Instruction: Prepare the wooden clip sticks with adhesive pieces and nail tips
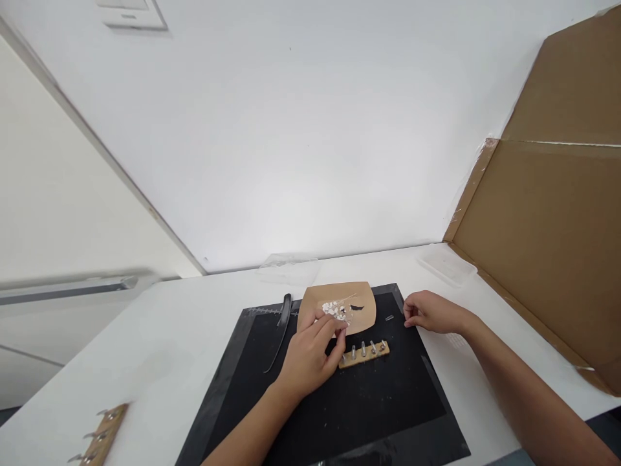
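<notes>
My left hand (310,355) rests on a black mat (369,408), its fingertips pinched at the near edge of a tan plate (363,304) that carries a small heap of white bits (334,309); whether it holds one I cannot tell. Just right of that hand lies a small wooden strip with several metal pegs (365,354). My right hand (429,312) lies loosely curled at the mat's right edge, holding nothing I can see. A tiny clear piece (389,318) sits on the mat between that hand and the plate.
A black curved tool (280,327) lies on the mat left of the plate. Another wooden pegged strip (101,437) sits at the near left of the white table (160,349). Clear plastic lids (288,266) (446,264) lie at the back. A cardboard panel (548,220) stands at right.
</notes>
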`<action>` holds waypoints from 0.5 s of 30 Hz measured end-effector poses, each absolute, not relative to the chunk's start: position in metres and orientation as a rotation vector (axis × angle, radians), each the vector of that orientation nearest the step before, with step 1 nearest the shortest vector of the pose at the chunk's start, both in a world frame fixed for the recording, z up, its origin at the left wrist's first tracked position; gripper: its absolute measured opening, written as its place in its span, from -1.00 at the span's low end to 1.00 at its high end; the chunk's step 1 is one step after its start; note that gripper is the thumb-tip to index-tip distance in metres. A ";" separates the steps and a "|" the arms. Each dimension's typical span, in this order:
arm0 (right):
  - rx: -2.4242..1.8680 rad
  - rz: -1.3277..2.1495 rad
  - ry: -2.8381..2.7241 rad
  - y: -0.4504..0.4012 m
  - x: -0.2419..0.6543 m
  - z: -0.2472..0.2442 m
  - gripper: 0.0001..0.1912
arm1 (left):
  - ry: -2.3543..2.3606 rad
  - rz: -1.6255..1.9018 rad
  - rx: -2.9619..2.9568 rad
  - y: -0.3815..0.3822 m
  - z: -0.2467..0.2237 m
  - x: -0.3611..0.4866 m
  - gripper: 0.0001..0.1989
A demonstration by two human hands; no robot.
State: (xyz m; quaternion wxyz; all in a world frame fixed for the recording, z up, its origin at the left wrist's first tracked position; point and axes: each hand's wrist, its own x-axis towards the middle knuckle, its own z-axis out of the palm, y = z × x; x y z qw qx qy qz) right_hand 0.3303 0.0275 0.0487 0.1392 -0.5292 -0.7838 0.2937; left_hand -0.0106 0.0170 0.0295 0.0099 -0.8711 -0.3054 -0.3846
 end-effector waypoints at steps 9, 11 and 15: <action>-1.214 1.020 -1.959 0.007 0.282 0.059 -0.72 | -0.883 -1.373 -2.761 0.007 0.038 -0.004 -0.87; -1.130 1.129 -1.800 0.000 0.264 0.052 -0.67 | -0.875 -1.407 -2.800 0.002 0.039 -0.001 -0.87; -0.998 1.316 -1.587 -0.012 0.238 0.044 -0.59 | -0.828 -1.451 -2.890 -0.005 0.040 0.004 -0.82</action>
